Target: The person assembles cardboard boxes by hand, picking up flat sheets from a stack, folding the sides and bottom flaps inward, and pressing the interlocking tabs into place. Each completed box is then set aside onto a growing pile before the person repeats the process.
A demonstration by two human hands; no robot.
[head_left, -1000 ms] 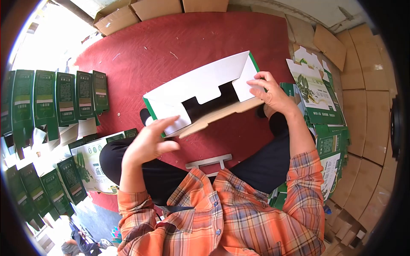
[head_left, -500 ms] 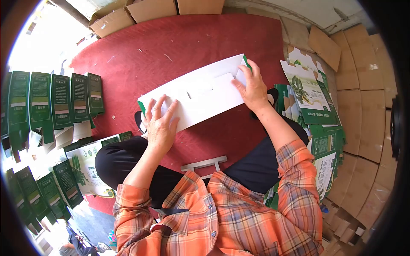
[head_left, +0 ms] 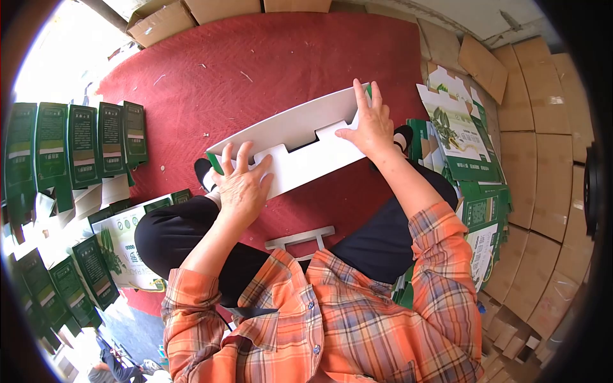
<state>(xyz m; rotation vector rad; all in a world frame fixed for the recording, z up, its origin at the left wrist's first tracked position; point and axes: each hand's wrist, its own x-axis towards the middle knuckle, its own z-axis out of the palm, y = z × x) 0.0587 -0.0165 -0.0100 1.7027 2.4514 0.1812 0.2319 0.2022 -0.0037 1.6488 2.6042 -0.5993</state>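
Note:
A long white carton [head_left: 308, 168] with green ends lies crosswise in front of me, between my knees. Its notched near flap stands apart from the far panel [head_left: 300, 121], with a dark gap between them. My left hand [head_left: 241, 186] holds the left end, its fingers spread over the green edge and its thumb on the near flap. At the right end, my right hand [head_left: 370, 124] grips the carton, with fingertips over the far corner and the thumb against the near flap. The carton's underside is hidden.
Rows of green cartons [head_left: 83, 143] stand at the left. Flat printed carton blanks [head_left: 466, 137] are piled at the right, beside stacked brown boxes [head_left: 536, 179]. Red carpet [head_left: 255, 64] covers the floor. A metal bar frame [head_left: 300, 239] sits between my legs.
The carton's white top flaps, lying together earlier, have come apart, so a dark gap and notched edge show. Both hands stay at its ends; the right fingers are straighter.

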